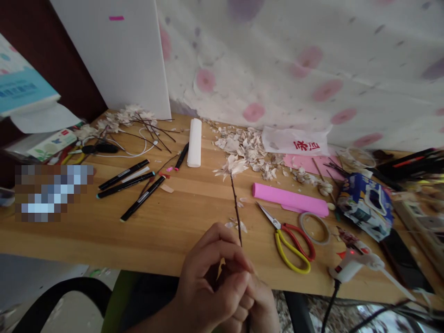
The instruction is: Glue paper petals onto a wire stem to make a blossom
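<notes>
A pale, papery flower (231,166) on a thin brown twig stem (236,208) stands upright above the table's front edge. My left hand (211,277) is closed, its fingers curled round the stem with thumb and fingertips pinched together. Beside it my right hand (260,298) is also closed at the lower stem, partly hidden behind the left. The fingertips of both hands meet there. The stem's lower end is mostly hidden by the hands. To their right lie scissors (275,223) with one red and one yellow handle.
Loose pale petals (243,141) are heaped at the back. A pink paper roll (289,199), a tape ring (314,228) and a glue gun (357,259) lie right. Markers (142,199), a white roll (194,143) and finished-looking flowers (133,113) are left.
</notes>
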The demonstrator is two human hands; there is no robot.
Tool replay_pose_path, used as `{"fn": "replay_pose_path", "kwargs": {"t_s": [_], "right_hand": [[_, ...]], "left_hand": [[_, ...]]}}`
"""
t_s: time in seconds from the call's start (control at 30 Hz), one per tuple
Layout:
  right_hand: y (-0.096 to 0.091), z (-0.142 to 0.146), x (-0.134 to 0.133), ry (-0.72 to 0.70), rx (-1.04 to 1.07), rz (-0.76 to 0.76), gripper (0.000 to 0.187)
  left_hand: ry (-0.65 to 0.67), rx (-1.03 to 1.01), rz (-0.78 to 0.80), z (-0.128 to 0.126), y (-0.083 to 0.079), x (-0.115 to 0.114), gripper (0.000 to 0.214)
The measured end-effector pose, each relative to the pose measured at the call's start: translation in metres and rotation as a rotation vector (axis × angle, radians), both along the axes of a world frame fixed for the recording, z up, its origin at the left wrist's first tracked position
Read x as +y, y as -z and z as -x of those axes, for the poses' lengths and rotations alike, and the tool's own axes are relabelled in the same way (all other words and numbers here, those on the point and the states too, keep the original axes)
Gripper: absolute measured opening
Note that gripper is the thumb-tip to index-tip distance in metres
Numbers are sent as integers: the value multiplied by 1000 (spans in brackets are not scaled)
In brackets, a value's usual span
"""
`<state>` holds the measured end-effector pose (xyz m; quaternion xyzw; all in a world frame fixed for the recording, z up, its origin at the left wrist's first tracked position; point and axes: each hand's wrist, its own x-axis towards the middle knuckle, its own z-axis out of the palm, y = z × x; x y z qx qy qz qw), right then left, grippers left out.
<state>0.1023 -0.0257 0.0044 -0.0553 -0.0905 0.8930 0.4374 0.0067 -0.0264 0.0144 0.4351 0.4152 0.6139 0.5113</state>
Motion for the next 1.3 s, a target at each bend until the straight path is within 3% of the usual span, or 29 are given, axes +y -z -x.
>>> {"fn": "replay_pose_path", "kwargs": {"t_s": [0.2,0.37,0.53,0.77,0.97,1.17,1.3], "right_hand": [[12,-4,1,17,-42,63,22],[18,-6,3,84,-132,41,16],[18,-9,4,46,-99,78,11],[14,-9,7,6,59,69,9],[11,-5,2,157,-191,62,16],[2,-2,-6,260,-447,174,30],[-8,1,-8,336,-545,181,27]], "left_hand": [[44,0,-92,9,10,1,18],[77,-113,-52,14,15,4,19],[32,-110,-66,14,22,6,20],[12,-27,-153,14,19,9,11],[-86,182,-238,17,10,6,17],[-170,306,-295,21,4,6,16],[-236,377,-347,17,4,6,16]]}}
